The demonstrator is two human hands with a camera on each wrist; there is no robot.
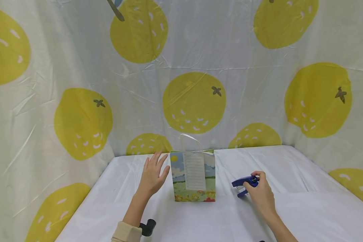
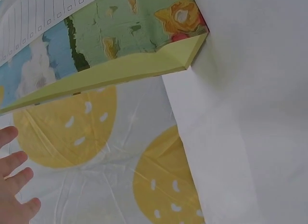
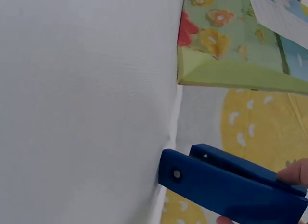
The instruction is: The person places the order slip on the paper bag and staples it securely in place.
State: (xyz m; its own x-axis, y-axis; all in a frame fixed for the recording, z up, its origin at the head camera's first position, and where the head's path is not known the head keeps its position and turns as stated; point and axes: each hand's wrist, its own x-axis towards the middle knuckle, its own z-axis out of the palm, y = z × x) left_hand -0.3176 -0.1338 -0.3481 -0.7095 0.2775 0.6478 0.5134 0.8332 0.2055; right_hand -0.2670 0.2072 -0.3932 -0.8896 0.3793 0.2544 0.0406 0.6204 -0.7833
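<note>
A paper gift bag (image 1: pixel 177 191) printed with a meadow, sky and flowers stands upright on the table, its white handle (image 1: pixel 191 137) raised. A white lined sheet (image 1: pixel 195 171) with small checkboxes lies against the bag's front, from the top edge down. My left hand (image 1: pixel 151 176) is raised just left of the bag, fingers spread and holding nothing; its fingers (image 2: pixel 17 178) also show below the bag's side in the left wrist view. To the right of the bag, my right hand (image 1: pixel 261 195) grips a blue stapler (image 3: pixel 231 185) by one end, with the stapler's arms apart.
A white cloth (image 1: pixel 121 191) covers the table. Behind and at both sides hangs a pale curtain (image 1: pixel 196 57) printed with big yellow fruit. A black device (image 1: pixel 148 228) is worn at the left wrist, by the beige sleeve (image 1: pixel 127 232).
</note>
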